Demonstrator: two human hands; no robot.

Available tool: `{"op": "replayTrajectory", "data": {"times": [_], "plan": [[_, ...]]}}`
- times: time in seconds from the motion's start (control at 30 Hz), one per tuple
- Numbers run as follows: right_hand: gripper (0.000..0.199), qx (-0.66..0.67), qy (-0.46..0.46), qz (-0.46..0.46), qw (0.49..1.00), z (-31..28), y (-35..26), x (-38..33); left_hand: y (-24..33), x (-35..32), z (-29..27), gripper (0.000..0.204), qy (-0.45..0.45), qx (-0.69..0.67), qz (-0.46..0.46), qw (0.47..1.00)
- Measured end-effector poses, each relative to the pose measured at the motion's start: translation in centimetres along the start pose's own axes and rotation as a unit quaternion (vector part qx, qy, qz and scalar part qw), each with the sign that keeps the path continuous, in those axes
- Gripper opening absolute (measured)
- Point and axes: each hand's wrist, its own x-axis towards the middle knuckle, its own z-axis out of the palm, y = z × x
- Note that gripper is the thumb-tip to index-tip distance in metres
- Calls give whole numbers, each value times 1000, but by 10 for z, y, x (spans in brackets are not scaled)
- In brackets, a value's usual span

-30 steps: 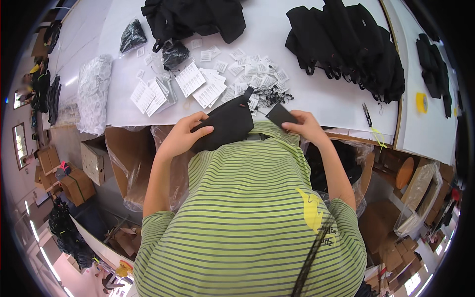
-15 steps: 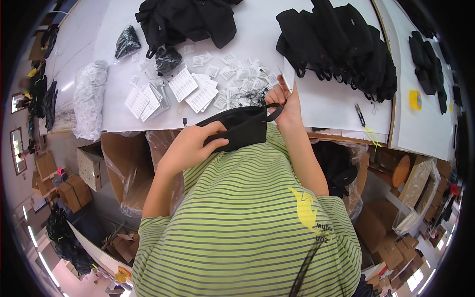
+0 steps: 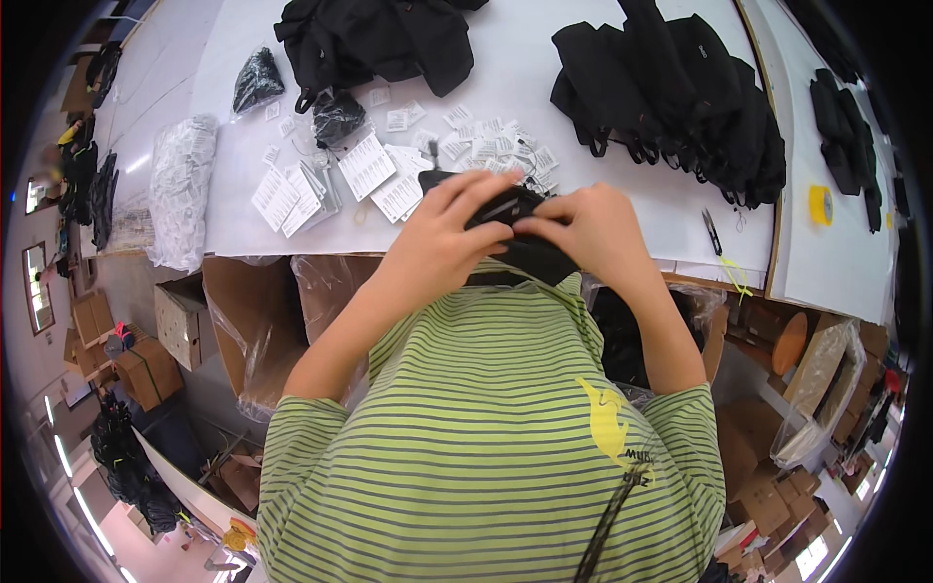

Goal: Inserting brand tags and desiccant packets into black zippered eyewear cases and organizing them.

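A black fabric pouch (image 3: 537,260) is held close to my body at the near edge of the white table (image 3: 641,209). My left hand (image 3: 442,233) grips it, with thumb and fingers on its upper edge. From the other side, my right hand (image 3: 595,229) pinches the fabric near the middle, its fingertips close to the left thumb. What lies inside the pouch is hidden by the hands. Just beyond it are a scatter of small white tags (image 3: 496,142) with black cords and larger printed white cards (image 3: 367,167).
Black pouches are piled at the back right (image 3: 671,92), and black fabric pieces (image 3: 379,44) at the back. Small thread snips (image 3: 712,231) lie right, near a yellow tape roll (image 3: 821,205). A clear plastic bundle (image 3: 182,189) sits left. Open cardboard boxes (image 3: 255,325) stand below the table edge.
My right hand has come down from the pouch's side loop to its middle, and the white tag it held up is out of sight. My left hand has moved up and right.
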Motion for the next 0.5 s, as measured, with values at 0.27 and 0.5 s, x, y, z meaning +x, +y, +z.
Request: {"op": "replayTrajectory", "data": {"times": [0.27, 0.5], "plan": [[31, -43, -168, -11, 985, -11, 15, -17, -66, 18, 30, 17, -121, -368, -207, 898], [25, -89, -122, -35, 988, -15, 18, -21, -207, 29, 129, 31, 123, 146, -169, 967]]}}
